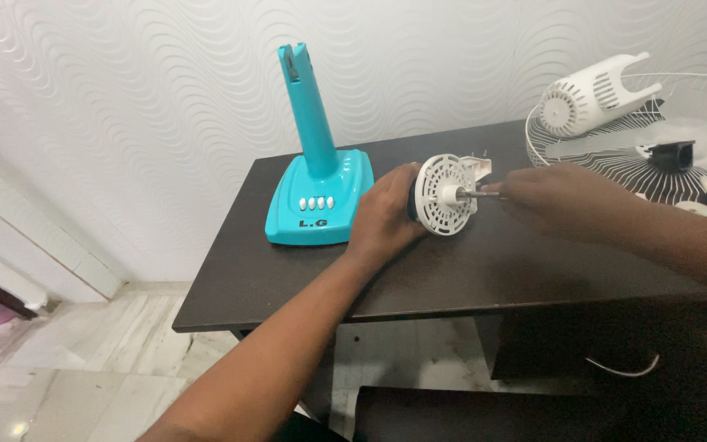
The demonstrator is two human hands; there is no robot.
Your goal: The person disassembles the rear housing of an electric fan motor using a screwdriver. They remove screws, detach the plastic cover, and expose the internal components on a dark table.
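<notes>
White plastic fills my left hand: I wrap it around the dark back of a fan motor, whose round slotted front plate faces right, toward my other hand. The motor sits near the middle of the dark tabletop, tipped on its side so the shaft points level along the surface. That seems to be why I hold it from behind, to keep it from rolling while its front is open to reach. My right hand comes in from the right edge with its fingers pinched narrow on the end of the shaft; whether something small sits between them I cannot tell.

Toward the back left corner stands a turquoise fan base, upright, its column rising against the patterned wall, a row of white buttons facing me. It is just beside my left hand but not touching it. At the back right corner lies a white wire guard, flat, with a white motor cover resting across its rim and a black piece at its centre, well apart from the motor.
</notes>
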